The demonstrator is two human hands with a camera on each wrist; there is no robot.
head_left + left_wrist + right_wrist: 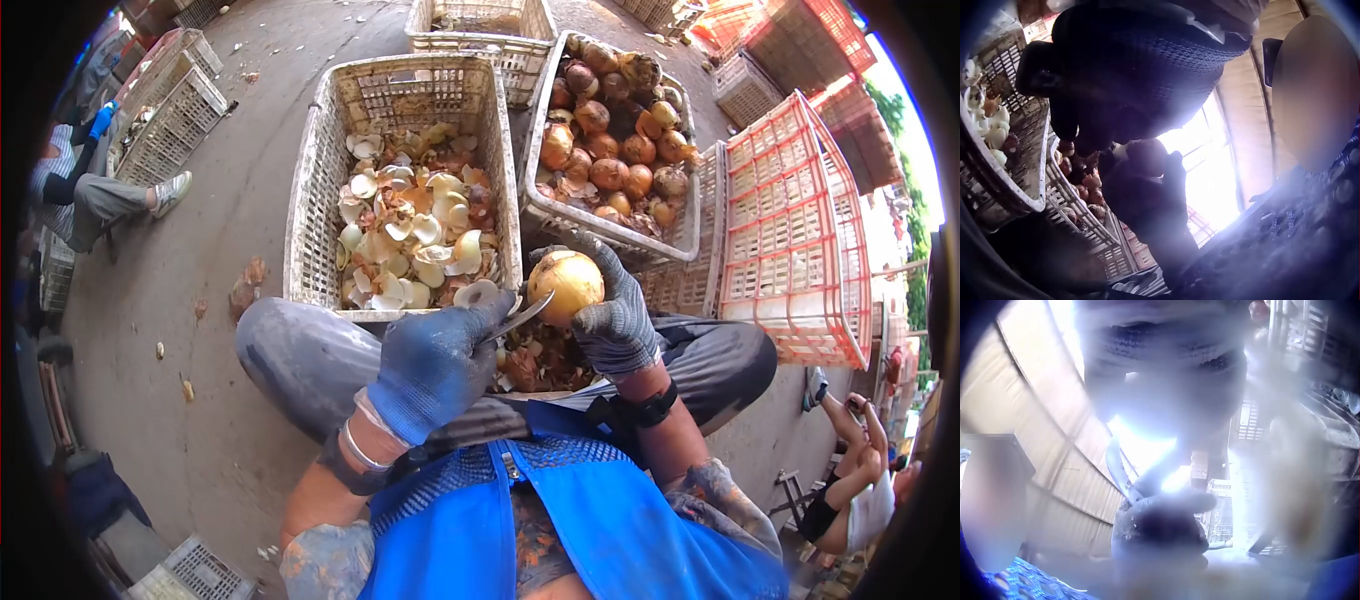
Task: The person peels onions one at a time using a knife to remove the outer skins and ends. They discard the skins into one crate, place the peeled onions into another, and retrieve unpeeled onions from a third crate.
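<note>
In the head view my left hand (430, 370), in a blue-coated glove, grips a small knife with a curved blade (528, 313). My right hand (617, 310), in a dark dirty glove, holds a yellowish onion (568, 284) with fingers and thumb around its side. The blade tip overlaps the onion's lower left in this view. The right wrist view shows the knife blade (1117, 467) rising from the left hand (1160, 528), pale and partly washed out by glare. From the left wrist, the onion (1146, 156) appears dark in the other hand's fingers.
A crate (300, 220) of onion peelings and cut pieces stands ahead, left of centre. Beside it is a crate (690, 235) of unpeeled onions. More peelings lie between the legs. Stacked red and white crates (790, 230) stand at right. Other people sit at both sides.
</note>
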